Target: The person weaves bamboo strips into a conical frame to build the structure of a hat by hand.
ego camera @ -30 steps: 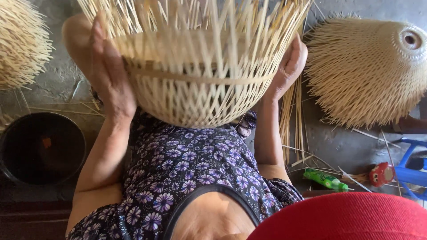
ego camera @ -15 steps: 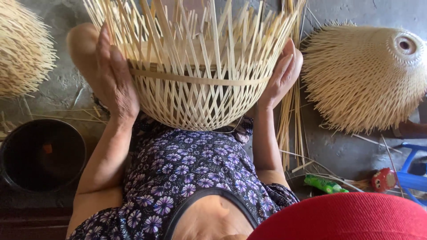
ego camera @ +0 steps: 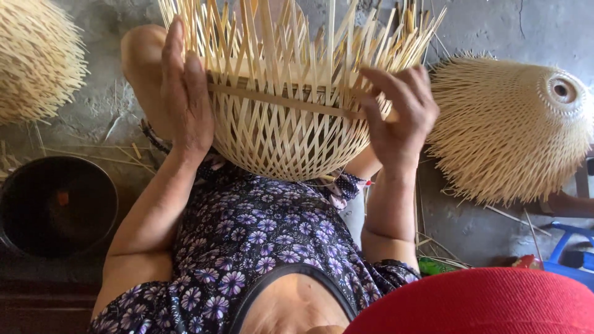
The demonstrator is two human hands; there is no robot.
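Observation:
A half-woven bamboo basket [ego camera: 291, 130] rests on my lap, its rounded lattice bottom toward me and loose splints fanning upward. My left hand [ego camera: 185, 99] lies flat against the basket's left side, fingers pointing up along the splints. My right hand [ego camera: 399, 114] grips the right side, fingers curled over the horizontal band and the splints there. Both hands hold the basket between them.
A finished conical bamboo piece [ego camera: 513, 124] lies on the concrete floor at the right, another bamboo piece [ego camera: 34, 59] at the upper left. A black round pot [ego camera: 55, 207] sits at the left. A blue plastic object [ego camera: 572, 247] and a green item [ego camera: 436, 266] lie lower right.
The basket has come closer and tipped a little. My right hand moved from behind the basket's right edge onto its front, fingers now over the band. My left hand stays on the left side.

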